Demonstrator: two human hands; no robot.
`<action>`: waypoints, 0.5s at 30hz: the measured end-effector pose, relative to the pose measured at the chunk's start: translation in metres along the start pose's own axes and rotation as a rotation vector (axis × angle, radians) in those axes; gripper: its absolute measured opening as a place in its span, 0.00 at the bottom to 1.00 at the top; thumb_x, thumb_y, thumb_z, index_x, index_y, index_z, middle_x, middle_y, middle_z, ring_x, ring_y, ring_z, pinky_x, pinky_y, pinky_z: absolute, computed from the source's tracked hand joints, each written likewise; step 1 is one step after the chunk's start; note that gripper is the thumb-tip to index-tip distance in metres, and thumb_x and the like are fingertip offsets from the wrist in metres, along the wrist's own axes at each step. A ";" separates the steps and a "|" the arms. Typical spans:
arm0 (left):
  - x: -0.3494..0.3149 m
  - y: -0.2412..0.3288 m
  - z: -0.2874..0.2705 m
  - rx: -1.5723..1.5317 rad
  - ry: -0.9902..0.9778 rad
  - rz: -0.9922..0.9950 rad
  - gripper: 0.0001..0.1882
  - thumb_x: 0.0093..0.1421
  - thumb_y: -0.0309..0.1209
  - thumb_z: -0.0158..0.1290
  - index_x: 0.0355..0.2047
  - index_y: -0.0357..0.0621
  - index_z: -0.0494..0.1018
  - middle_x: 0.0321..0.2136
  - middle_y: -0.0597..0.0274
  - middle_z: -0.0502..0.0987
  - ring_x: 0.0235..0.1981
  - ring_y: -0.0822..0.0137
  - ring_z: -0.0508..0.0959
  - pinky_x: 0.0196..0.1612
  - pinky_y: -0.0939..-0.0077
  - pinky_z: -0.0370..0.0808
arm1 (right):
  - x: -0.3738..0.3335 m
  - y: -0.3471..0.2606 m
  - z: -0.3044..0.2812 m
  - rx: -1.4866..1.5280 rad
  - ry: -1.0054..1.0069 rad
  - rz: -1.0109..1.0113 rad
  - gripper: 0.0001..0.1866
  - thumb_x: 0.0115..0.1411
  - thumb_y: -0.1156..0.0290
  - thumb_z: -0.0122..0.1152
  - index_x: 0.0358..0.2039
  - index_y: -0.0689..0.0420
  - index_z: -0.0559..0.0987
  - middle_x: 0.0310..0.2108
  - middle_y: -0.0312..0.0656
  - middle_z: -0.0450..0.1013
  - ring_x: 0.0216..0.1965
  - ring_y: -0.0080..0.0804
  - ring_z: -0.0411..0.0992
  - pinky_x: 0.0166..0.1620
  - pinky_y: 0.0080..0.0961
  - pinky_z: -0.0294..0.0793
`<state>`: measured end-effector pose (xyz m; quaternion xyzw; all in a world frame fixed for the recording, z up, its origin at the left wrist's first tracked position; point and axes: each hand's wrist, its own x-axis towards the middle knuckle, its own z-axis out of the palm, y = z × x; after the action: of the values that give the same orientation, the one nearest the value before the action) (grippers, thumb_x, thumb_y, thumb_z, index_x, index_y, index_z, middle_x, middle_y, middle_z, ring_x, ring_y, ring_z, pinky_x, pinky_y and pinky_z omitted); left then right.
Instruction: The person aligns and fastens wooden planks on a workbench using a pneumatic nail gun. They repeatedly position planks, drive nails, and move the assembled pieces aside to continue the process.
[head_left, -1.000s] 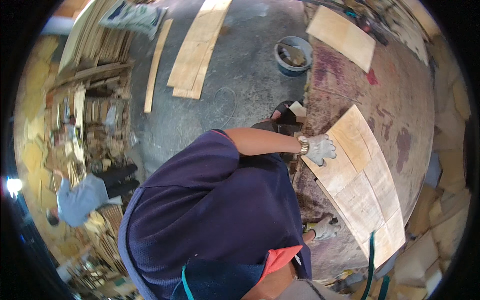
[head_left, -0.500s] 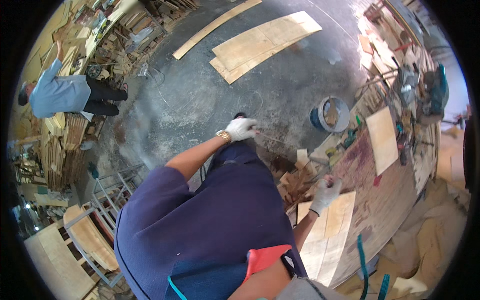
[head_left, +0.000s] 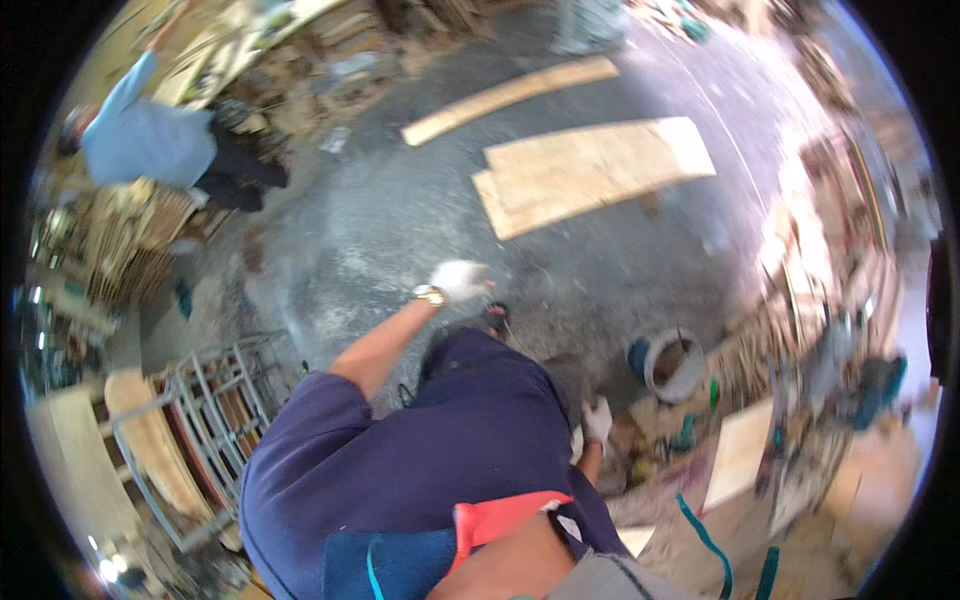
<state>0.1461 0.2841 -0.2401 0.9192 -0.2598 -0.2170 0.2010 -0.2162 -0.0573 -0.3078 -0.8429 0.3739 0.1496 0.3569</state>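
Note:
My left hand (head_left: pixel 460 281), in a white glove with a gold watch (head_left: pixel 430 296) at the wrist, is held out in front of me above the grey floor. Motion smears its fingers, so I cannot make out whether they hold anything. Low at my right side is my right hand (head_left: pixel 597 421), also gloved, close to my trouser leg; its fingers are blurred and partly hidden. Beyond the left hand, pale wooden boards (head_left: pixel 600 165) lie overlapping on the floor. A narrow curved wooden strip (head_left: pixel 510 98) lies farther off. My dark shoe (head_left: pixel 496 316) shows just below the left hand.
A bucket (head_left: pixel 675 367) stands to my right, near a pale panel (head_left: pixel 740 455) and heaps of wood scrap. On the left are a metal frame rack (head_left: pixel 215 400) and stacked wood (head_left: pixel 140 250). A person in blue (head_left: pixel 150 145) stands at a cluttered bench.
My view has swung, so floor boards and bucket sit lower in the picture. My right hand has moved from above the wooden workbench at the right to beside my leg. My left hand stays extended.

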 end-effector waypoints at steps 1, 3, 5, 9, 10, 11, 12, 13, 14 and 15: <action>0.020 0.014 -0.006 -0.040 -0.024 0.014 0.26 0.57 0.56 0.57 0.44 0.48 0.80 0.38 0.49 0.82 0.40 0.47 0.82 0.41 0.53 0.78 | 0.010 0.014 0.006 0.029 0.054 0.033 0.28 0.60 0.56 0.62 0.53 0.64 0.77 0.47 0.59 0.78 0.48 0.53 0.77 0.52 0.38 0.74; 0.052 0.044 -0.015 -0.094 -0.044 0.052 0.21 0.56 0.53 0.56 0.38 0.51 0.80 0.33 0.50 0.82 0.37 0.47 0.82 0.39 0.50 0.77 | 0.032 0.037 0.027 0.435 0.101 0.159 0.25 0.65 0.59 0.59 0.55 0.64 0.76 0.47 0.55 0.79 0.45 0.45 0.77 0.51 0.34 0.73; 0.083 0.081 -0.016 -0.012 -0.069 0.092 0.22 0.55 0.53 0.55 0.38 0.51 0.80 0.32 0.49 0.82 0.36 0.45 0.82 0.38 0.50 0.77 | 0.064 0.060 0.022 0.381 -0.042 0.323 0.24 0.65 0.59 0.58 0.54 0.64 0.76 0.45 0.54 0.79 0.43 0.44 0.77 0.48 0.34 0.73; 0.143 0.130 0.006 -0.053 -0.050 0.223 0.22 0.57 0.54 0.57 0.35 0.47 0.79 0.29 0.50 0.81 0.35 0.44 0.82 0.38 0.47 0.76 | 0.138 0.068 0.000 0.294 -0.182 0.461 0.22 0.66 0.60 0.57 0.53 0.63 0.76 0.41 0.52 0.78 0.37 0.41 0.76 0.42 0.34 0.73; 0.162 0.132 0.010 -0.046 -0.070 0.209 0.23 0.57 0.55 0.57 0.36 0.48 0.79 0.30 0.51 0.81 0.36 0.45 0.82 0.40 0.47 0.75 | 0.162 0.065 -0.007 0.289 -0.206 0.473 0.21 0.66 0.60 0.57 0.52 0.63 0.77 0.40 0.52 0.78 0.36 0.41 0.75 0.41 0.34 0.73; 0.177 0.139 0.020 -0.027 -0.071 0.200 0.24 0.57 0.56 0.56 0.38 0.48 0.78 0.32 0.52 0.81 0.39 0.46 0.81 0.42 0.49 0.74 | 0.187 0.066 -0.017 0.285 -0.225 0.479 0.21 0.66 0.61 0.57 0.52 0.63 0.77 0.39 0.51 0.77 0.35 0.40 0.75 0.40 0.34 0.73; 0.196 0.143 0.022 -0.015 -0.120 0.139 0.25 0.57 0.57 0.56 0.39 0.49 0.78 0.32 0.53 0.81 0.40 0.48 0.81 0.43 0.51 0.74 | 0.210 0.062 -0.030 0.272 -0.244 0.498 0.20 0.66 0.61 0.56 0.51 0.63 0.77 0.37 0.51 0.77 0.33 0.40 0.75 0.38 0.34 0.73; 0.213 0.145 0.023 0.008 -0.110 0.130 0.25 0.57 0.57 0.56 0.39 0.48 0.78 0.32 0.53 0.81 0.39 0.48 0.82 0.42 0.50 0.74 | 0.233 0.064 -0.045 0.267 -0.260 0.510 0.20 0.66 0.61 0.56 0.51 0.63 0.77 0.36 0.50 0.77 0.32 0.39 0.75 0.37 0.34 0.73; 0.227 0.146 0.021 0.049 -0.137 0.087 0.25 0.57 0.57 0.56 0.39 0.48 0.79 0.32 0.52 0.81 0.39 0.48 0.82 0.41 0.49 0.74 | 0.257 0.063 -0.061 0.269 -0.267 0.521 0.19 0.66 0.61 0.56 0.50 0.62 0.77 0.35 0.50 0.77 0.30 0.39 0.74 0.35 0.34 0.73; 0.240 0.148 0.017 0.084 -0.128 0.061 0.24 0.56 0.56 0.57 0.39 0.49 0.79 0.31 0.52 0.82 0.38 0.49 0.82 0.39 0.51 0.76 | 0.280 0.065 -0.081 0.274 -0.265 0.529 0.19 0.66 0.61 0.55 0.50 0.62 0.77 0.34 0.49 0.77 0.29 0.38 0.74 0.34 0.34 0.73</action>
<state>0.2642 0.0281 -0.2535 0.9027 -0.3089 -0.2582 0.1518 -0.0764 -0.2913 -0.4282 -0.6341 0.5469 0.2937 0.4611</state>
